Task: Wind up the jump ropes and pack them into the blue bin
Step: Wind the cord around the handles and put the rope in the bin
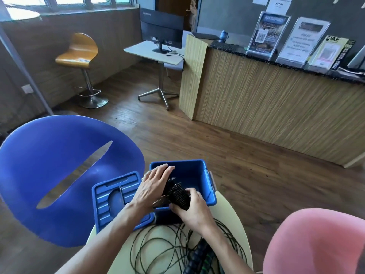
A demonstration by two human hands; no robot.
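The right hand (194,211) grips a wound black jump rope bundle (176,193) over the near rim of the blue bin (205,176). The left hand (153,185), fingers straight, presses flat on the bundle's far side. The bin's blue lid (110,198) lies at nine o'clock from it. Loose dark ropes (167,248) sprawl at six o'clock on the round cream table (234,211).

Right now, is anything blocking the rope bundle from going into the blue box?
Nothing visible does. The blue bin is open, its lid lying beside it. Both the left hand and the right hand hold the wound rope bundle over its near rim.
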